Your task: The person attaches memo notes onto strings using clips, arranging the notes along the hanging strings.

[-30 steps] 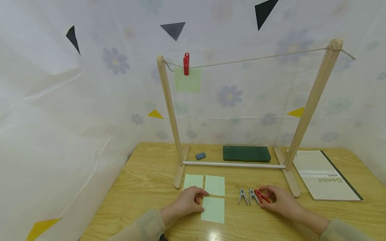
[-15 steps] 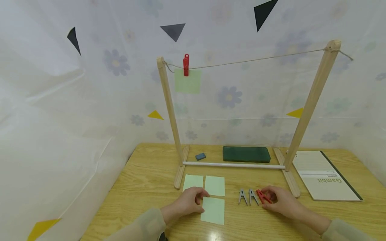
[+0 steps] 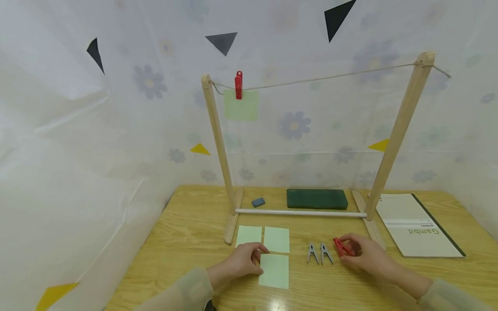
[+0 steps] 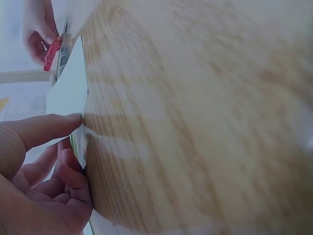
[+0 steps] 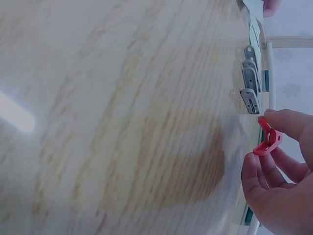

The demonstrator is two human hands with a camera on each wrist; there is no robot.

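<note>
Right hand: the right hand (image 3: 363,255) lay on the wooden table (image 3: 186,229), thumb and fingers (image 5: 288,122) clamped on a red clothespin (image 3: 341,247), lifted slightly off the wood in the right wrist view.
Red clothespin: near the table's front edge, just right of two grey clothespins (image 3: 319,253), apart from them.
Left hand: the left hand (image 3: 243,259) rested w/ thumb and fingers (image 4: 41,129) together, pinching the left edge of the nearest pale green paper square (image 3: 274,271); that edge was raised a little off the table in the left wrist view.
Other paper: two more pale green squares (image 3: 264,237) lay flat side by side just behind the held one.
Rack: a wooden drying rack (image 3: 397,129) w/ two slanted posts stood behind the squares, a white rod (image 3: 301,212) across its base and twine (image 3: 327,78) strung betw. the tops.
On the twine: a second red peg (image 3: 238,85) held a green square (image 3: 241,105) near the left post.
Behind the rack: a dark green case (image 3: 317,198) and a small blue eraser (image 3: 258,201).
Far right: a notebook (image 3: 418,224) w/ a dark spine, lying flat.
Backdrop: white floral sheet (image 3: 116,129) w/ black and yellow triangles.
</note>
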